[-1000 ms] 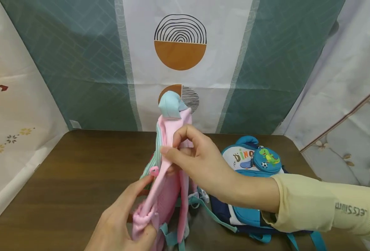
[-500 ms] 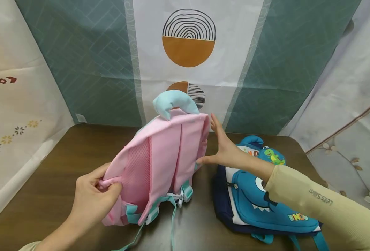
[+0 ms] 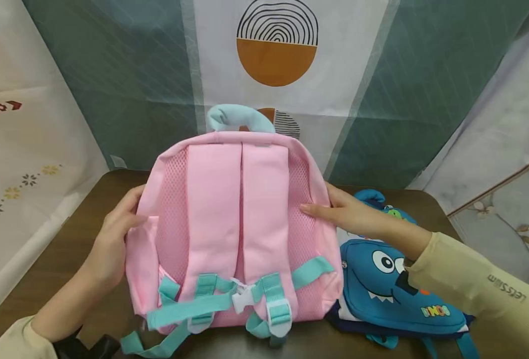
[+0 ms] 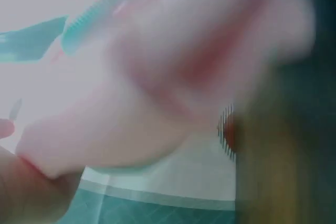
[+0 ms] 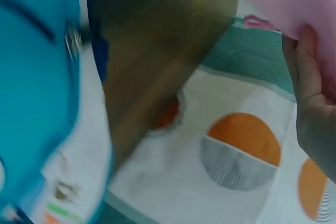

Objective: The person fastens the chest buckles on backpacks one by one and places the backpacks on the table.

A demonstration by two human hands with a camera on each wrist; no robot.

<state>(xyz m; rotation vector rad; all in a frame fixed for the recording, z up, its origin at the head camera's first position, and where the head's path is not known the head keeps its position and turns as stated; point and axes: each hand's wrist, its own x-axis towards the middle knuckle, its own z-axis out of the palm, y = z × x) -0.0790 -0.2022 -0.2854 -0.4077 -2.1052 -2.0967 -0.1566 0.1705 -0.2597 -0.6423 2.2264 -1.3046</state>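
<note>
A pink children's backpack (image 3: 215, 209) stands upright in the middle of the head view, its strap side facing me. It has a pale blue top handle (image 3: 242, 117), turquoise webbing and a white buckle (image 3: 243, 297). My left hand (image 3: 111, 239) grips its left side, the fingers partly hidden behind it. My right hand (image 3: 354, 212) holds the opposite side, thumb on the back mesh and fingers behind. In the right wrist view those fingers press against the bag's far face. The left wrist view is mostly blurred pink fabric.
A blue dinosaur backpack (image 3: 394, 289) lies to the right, partly under my right forearm. The brown table (image 3: 80, 229) ends at a hanging green and white cloth (image 3: 354, 75). Pale patterned cloths hang at both sides.
The pink backpack has turned from edge-on to show its whole strap side. My right hand let go of its edge, moved right and took hold of the right side.
</note>
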